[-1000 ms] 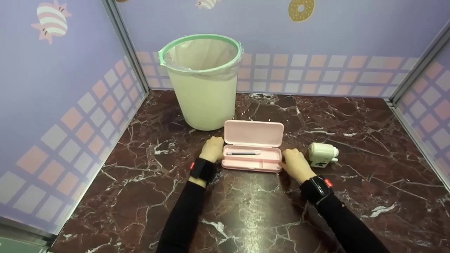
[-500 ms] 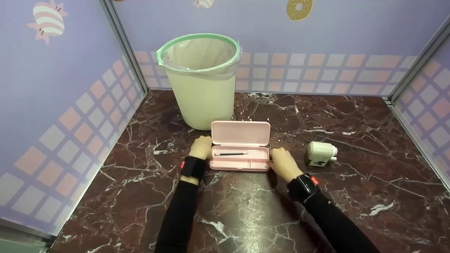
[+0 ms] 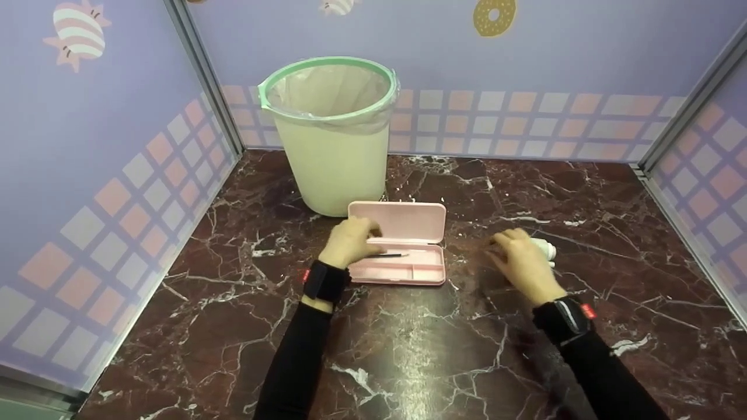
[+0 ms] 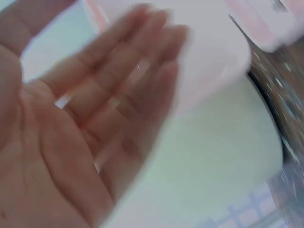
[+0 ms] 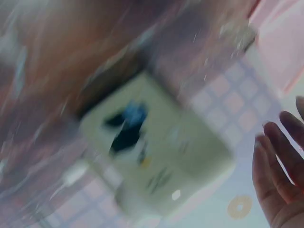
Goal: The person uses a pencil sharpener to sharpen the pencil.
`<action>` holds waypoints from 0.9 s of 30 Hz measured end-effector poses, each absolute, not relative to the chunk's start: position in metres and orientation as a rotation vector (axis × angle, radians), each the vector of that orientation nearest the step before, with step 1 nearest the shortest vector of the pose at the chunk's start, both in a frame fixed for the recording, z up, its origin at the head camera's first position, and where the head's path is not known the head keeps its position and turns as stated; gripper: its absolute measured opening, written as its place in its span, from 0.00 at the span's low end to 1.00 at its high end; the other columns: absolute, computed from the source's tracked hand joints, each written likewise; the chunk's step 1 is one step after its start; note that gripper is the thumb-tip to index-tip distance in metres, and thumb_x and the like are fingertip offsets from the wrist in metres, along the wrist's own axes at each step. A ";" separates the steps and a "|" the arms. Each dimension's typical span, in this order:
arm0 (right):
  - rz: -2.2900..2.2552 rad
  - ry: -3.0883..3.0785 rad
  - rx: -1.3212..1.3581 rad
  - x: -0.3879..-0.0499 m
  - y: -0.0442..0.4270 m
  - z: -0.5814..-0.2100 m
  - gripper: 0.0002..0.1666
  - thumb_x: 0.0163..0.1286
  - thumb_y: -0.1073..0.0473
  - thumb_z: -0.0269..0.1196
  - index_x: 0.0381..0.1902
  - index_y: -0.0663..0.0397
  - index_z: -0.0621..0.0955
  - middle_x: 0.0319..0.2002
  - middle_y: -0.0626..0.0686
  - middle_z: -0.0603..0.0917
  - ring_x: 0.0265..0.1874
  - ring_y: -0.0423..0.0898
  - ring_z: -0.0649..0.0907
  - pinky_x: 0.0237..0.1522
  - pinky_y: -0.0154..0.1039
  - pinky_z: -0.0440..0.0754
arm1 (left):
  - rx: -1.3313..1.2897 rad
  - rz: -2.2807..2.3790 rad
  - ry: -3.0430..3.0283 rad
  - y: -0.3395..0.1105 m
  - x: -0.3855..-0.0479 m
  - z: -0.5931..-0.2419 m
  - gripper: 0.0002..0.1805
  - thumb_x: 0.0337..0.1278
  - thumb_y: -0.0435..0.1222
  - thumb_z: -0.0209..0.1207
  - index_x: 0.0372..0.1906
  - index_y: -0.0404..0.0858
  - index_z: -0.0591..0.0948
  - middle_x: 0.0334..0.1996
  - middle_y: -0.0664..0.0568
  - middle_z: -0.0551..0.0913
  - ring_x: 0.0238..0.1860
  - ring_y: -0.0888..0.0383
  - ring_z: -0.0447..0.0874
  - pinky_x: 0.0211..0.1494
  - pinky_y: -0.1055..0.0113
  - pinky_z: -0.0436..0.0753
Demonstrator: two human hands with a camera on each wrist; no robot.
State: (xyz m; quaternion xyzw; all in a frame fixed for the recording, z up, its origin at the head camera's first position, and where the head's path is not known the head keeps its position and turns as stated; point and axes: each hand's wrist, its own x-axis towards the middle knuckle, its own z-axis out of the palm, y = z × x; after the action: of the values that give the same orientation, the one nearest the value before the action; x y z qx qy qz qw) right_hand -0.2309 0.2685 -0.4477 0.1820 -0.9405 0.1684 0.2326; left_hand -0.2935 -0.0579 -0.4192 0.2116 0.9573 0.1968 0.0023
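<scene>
A pink pencil case (image 3: 429, 273) lies with its lid (image 3: 408, 223) raised. In its back compartment is a dark pencil (image 3: 394, 255), its tip pointing right. My left hand (image 3: 348, 242) hovers over the case's left end and hides part of the pencil. The left wrist view shows that hand's fingers (image 4: 142, 52) loosely extended, blurred, holding nothing. Right of the case, my right hand (image 3: 525, 267) is in front of a pale green hand-crank pencil sharpener (image 3: 544, 249), partly hiding it. A cartoon print marks the sharpener (image 5: 166, 142) in the right wrist view; the fingers (image 5: 273, 171) are apart from it.
Behind the case stands a pale bin (image 3: 338, 157) with a green rim and a clear liner. White crumbs are scattered near its base on the dark red marbled tabletop (image 3: 245, 326). Patterned panels (image 3: 560, 64) enclose the back and both sides.
The pencil case slid left between both hands, then stayed put. Both hands let go of its ends; the left rose over the case, the right moved right to the sharpener.
</scene>
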 end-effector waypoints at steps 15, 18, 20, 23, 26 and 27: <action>0.484 -2.773 0.426 -0.233 0.329 -0.458 0.45 0.43 0.68 0.78 0.61 0.66 0.73 0.54 0.73 0.78 0.56 0.71 0.75 0.60 0.65 0.70 | 1.131 0.711 2.783 0.047 -0.286 -0.440 0.33 0.52 0.39 0.70 0.65 0.38 0.75 0.61 0.46 0.80 0.62 0.50 0.79 0.68 0.61 0.74; 0.501 -2.801 0.411 -0.232 0.332 -0.460 0.44 0.44 0.70 0.76 0.61 0.68 0.73 0.54 0.74 0.78 0.56 0.71 0.75 0.60 0.65 0.71 | 1.171 0.729 2.773 0.060 -0.288 -0.443 0.34 0.51 0.39 0.70 0.66 0.39 0.74 0.62 0.47 0.80 0.62 0.52 0.79 0.69 0.63 0.73; 0.514 -2.807 0.411 -0.233 0.333 -0.459 0.42 0.45 0.71 0.76 0.60 0.69 0.74 0.54 0.73 0.78 0.54 0.71 0.76 0.58 0.65 0.72 | 1.187 0.747 2.771 0.066 -0.290 -0.446 0.34 0.51 0.40 0.71 0.66 0.39 0.75 0.62 0.48 0.80 0.63 0.52 0.78 0.69 0.65 0.73; 0.525 -2.826 0.403 -0.235 0.333 -0.456 0.38 0.46 0.73 0.75 0.58 0.70 0.75 0.52 0.72 0.79 0.51 0.71 0.77 0.55 0.64 0.74 | 1.178 0.763 2.771 0.073 -0.290 -0.448 0.34 0.51 0.40 0.71 0.65 0.39 0.75 0.61 0.48 0.81 0.63 0.53 0.79 0.68 0.67 0.73; 0.524 -2.847 0.372 -0.236 0.331 -0.454 0.35 0.48 0.71 0.75 0.56 0.71 0.76 0.50 0.72 0.80 0.48 0.71 0.78 0.51 0.63 0.76 | 1.140 0.767 2.777 0.079 -0.289 -0.450 0.34 0.51 0.40 0.71 0.65 0.38 0.76 0.61 0.47 0.81 0.62 0.53 0.79 0.68 0.67 0.73; 0.528 -2.852 0.357 -0.237 0.330 -0.453 0.35 0.48 0.70 0.75 0.55 0.72 0.76 0.49 0.73 0.80 0.47 0.71 0.78 0.50 0.63 0.76 | 1.129 0.765 2.781 0.080 -0.288 -0.450 0.34 0.51 0.41 0.71 0.65 0.38 0.76 0.60 0.47 0.81 0.62 0.53 0.80 0.68 0.67 0.73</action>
State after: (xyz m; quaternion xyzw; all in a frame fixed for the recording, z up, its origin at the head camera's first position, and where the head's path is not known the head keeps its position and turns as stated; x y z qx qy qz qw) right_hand -0.2365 0.3296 -0.4530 0.1216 -0.9701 0.1795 0.1092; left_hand -0.2880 0.0803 -0.4501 0.3643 0.8977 0.2471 0.0220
